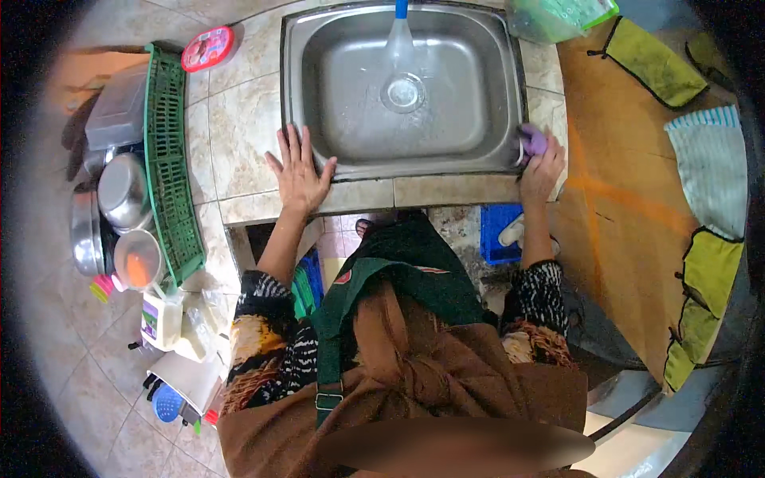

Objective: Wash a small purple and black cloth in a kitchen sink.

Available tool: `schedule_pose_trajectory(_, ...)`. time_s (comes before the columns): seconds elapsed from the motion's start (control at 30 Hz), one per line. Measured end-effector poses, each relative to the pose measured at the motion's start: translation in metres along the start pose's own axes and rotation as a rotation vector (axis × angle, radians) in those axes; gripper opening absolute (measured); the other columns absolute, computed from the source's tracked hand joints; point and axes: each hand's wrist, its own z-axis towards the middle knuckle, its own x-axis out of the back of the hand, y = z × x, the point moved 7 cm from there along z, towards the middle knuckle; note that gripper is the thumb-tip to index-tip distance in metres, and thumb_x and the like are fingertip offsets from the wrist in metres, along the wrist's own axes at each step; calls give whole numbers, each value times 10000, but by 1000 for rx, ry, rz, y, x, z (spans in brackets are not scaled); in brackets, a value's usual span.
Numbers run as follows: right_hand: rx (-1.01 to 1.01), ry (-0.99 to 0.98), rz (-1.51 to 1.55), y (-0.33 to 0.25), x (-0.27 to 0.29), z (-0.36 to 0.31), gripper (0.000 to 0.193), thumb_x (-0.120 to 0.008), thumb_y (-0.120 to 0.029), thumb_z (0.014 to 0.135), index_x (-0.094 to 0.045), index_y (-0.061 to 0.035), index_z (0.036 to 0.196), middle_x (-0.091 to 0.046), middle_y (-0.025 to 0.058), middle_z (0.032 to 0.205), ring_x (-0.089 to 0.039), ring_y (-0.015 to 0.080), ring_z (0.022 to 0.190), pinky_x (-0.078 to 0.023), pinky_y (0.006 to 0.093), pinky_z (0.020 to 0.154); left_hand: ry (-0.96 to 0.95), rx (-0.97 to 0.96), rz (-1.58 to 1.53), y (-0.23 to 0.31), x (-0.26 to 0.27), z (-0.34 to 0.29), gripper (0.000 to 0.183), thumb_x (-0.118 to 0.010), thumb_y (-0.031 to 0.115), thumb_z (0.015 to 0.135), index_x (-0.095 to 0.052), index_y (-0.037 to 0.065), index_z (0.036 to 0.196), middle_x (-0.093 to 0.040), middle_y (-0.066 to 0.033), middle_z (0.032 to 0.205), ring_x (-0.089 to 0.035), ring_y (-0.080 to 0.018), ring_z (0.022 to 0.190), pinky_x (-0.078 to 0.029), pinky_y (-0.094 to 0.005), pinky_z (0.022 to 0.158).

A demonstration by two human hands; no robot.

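Observation:
My left hand (301, 182) lies flat with spread fingers on the tiled counter (247, 171), its fingertips by the left rim of the steel sink (290, 88). At the sink's front right corner, my right hand (543, 171) is closed round a purple soft-looking pad (535, 142); whether it is a sponge or a cloth I cannot tell. The pad touches the sink's right edge. From a blue tap end (401, 9), water (401, 48) seems to run down to the round drain (403, 93). No dishes lie in the basin.
On the left, a green plastic rack (166, 159) stands beside a metal bowl (123, 191) and a white bottle (162, 319). A red-lidded tub (208, 49) sits at the back left. A green-rimmed container (558, 20) is at the back right. Cloths (649, 64) hang over a brown board (613, 199).

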Motion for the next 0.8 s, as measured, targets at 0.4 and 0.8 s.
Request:
schedule_pose_trajectory(0.4, 160, 17, 124, -11, -75, 141, 274, -436, -126, 861, -500, 12, 1088, -531, 227, 1056, -467, 365, 987, -351, 424, 881, -42, 60, -107, -3, 4, 1, 726, -470, 451, 811, -177, 147, 1402, -111, -94, 1466, -33, -294, 1355, -10, -560, 1047)
schedule_pose_trajectory(0.8, 101, 6, 80, -50, -89, 130, 255, -559, -127, 765, -497, -59, 1003, -472, 168, 982, -474, 362, 946, -399, 427, 799, -67, 78, -112, -2, 8, 9, 714, -484, 419, 802, -196, 150, 1396, -118, -81, 1466, -39, -285, 1356, -6, -553, 1054)
